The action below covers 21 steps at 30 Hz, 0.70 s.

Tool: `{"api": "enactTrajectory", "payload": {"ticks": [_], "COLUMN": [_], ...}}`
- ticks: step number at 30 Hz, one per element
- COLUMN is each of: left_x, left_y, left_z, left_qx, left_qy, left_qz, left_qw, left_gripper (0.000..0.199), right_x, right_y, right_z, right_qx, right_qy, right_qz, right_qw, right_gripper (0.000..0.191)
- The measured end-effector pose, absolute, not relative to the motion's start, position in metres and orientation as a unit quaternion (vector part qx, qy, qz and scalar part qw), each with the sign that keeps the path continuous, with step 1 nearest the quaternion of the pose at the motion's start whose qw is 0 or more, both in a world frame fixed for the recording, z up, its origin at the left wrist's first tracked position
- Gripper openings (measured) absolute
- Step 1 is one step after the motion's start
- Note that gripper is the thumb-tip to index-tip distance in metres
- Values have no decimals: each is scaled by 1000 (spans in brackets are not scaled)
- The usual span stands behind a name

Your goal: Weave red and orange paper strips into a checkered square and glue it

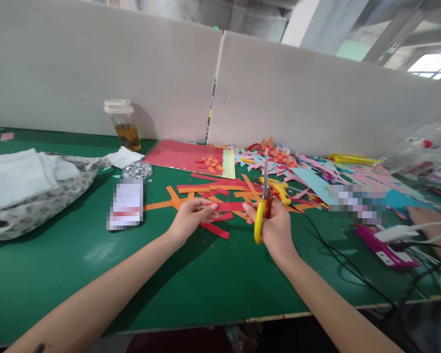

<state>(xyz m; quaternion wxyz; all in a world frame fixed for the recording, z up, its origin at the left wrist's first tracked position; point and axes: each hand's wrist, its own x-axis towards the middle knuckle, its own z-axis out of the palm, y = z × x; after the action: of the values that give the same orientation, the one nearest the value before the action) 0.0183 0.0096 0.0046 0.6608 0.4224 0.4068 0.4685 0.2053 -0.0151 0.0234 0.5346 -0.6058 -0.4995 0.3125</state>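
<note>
Left hand (190, 214): grip pinching red strip (231, 207), I judge to tension it.
Right hand (278, 226): pinching its other end; scissors (259, 221) held upright, probably clear of it.

Person, own body, partial. Left hand (189, 215): going bare, slim fingers showing, a short thumbnail catching light. Right hand (279, 228): going bare likewise, partly hiding its own fingers. Left forearm (106, 287): slender, smooth, narrowing towards the wrist, bearing one small dark mark (39, 348) low near the frame's edge; nature unclear. Right forearm (327, 294): matching in build, narrowing likewise, running bare from the wrist to the bottom edge.
</note>
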Motion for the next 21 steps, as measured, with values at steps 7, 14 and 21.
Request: {"api": "enactTrajectory", "payload": {"ticks": [7, 14, 21], "left_x": [16, 10, 6], "left_y": [10, 17, 18], "left_z": [2, 4, 5], "left_qx": [419, 385, 347], "left_qy": [406, 434, 449], "left_qz": [485, 556, 574], "left_qw": [652, 596, 590], "left_gripper": [28, 33, 39], "right_x": [205, 228, 248], "right_y": [-16, 5, 19], "right_z": [22, 21, 24], "right_qx": [-627, -671, -721], "right_qy": [-508, -528, -595], "right_qz": [290, 268, 266], "right_qw": [514, 446, 234], "right_gripper": [35, 35, 32]}}
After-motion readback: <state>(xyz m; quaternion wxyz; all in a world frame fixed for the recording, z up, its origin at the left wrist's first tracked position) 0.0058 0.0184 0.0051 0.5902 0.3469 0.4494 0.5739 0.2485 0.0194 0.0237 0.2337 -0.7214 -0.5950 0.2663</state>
